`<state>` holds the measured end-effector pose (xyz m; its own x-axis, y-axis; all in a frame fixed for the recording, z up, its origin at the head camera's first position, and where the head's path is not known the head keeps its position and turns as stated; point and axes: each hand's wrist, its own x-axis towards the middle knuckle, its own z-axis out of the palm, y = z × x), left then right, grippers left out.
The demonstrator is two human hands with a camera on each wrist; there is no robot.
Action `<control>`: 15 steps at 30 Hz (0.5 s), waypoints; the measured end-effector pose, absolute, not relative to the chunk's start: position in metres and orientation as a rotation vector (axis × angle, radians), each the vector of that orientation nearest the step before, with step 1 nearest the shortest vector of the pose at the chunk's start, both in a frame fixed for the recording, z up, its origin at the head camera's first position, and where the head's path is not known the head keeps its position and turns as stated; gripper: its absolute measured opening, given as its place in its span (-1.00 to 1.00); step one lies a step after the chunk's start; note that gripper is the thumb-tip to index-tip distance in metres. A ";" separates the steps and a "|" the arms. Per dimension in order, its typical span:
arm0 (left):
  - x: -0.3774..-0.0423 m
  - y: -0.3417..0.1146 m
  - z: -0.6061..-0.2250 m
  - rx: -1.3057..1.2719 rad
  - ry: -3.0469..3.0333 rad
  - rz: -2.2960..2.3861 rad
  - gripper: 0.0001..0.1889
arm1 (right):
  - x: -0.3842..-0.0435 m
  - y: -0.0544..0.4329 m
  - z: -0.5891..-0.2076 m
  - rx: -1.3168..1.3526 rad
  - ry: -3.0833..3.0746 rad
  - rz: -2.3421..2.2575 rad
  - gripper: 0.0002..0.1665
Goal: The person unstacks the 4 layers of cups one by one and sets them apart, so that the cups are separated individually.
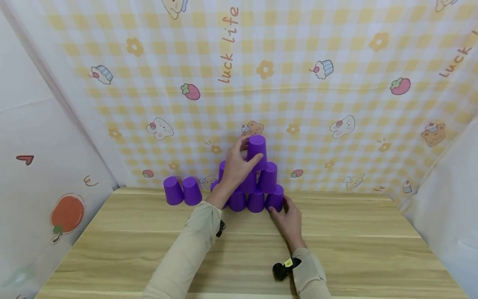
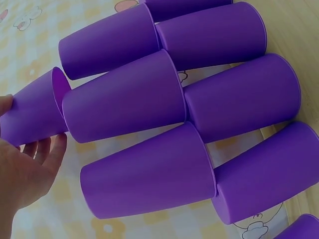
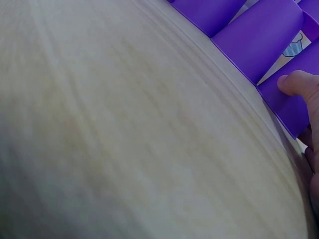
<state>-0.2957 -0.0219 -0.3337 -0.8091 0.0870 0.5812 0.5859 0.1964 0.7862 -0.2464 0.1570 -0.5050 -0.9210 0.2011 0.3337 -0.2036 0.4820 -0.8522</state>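
Curled left hand [image 1: 236,164] grips the top cup [image 1: 257,146] at twelve o'clock on the stack [image 1: 256,202]; right hand [image 1: 290,219] pinches the corner cup [image 1: 275,198] at four. Two cups [image 1: 192,192] stand at nine on the wooden desk [image 1: 354,241]; checked cloth [image 1: 298,95] hangs behind.

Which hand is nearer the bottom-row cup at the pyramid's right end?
Right. The right hand grips the bottom right cup; the left hand is higher, to its left, holding the top cup.
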 end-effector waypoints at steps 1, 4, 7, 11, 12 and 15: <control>-0.296 -0.023 -0.334 -0.623 -2.065 -1.654 -0.39 | -0.246 0.157 -0.505 0.000 -2.342 1.421 -0.30; -0.295 -0.025 -0.335 -0.581 -2.068 -1.645 -0.39 | -0.247 0.158 -0.506 -0.001 -2.336 1.420 -0.30; -0.294 -0.028 -0.334 -0.531 -2.077 -1.609 -0.40 | -0.247 0.158 -0.506 -0.001 -2.340 1.419 -0.30; -0.291 -0.032 -0.331 -0.518 -2.071 -1.578 -0.41 | -0.247 0.158 -0.507 0.001 -2.346 1.417 -0.29; -0.290 -0.033 -0.330 -0.524 -2.070 -1.572 -0.42 | -0.247 0.158 -0.507 0.001 -2.345 1.417 -0.29; -0.288 -0.036 -0.327 -0.529 -2.072 -1.550 -0.42 | -0.247 0.157 -0.507 -0.006 -2.341 1.420 -0.30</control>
<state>-0.2884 -0.0362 -0.3273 -0.8020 0.0135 0.5971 0.5766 0.2780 0.7683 -0.2474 0.1574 -0.5071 -0.9198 0.2071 0.3332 -0.1998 0.4835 -0.8522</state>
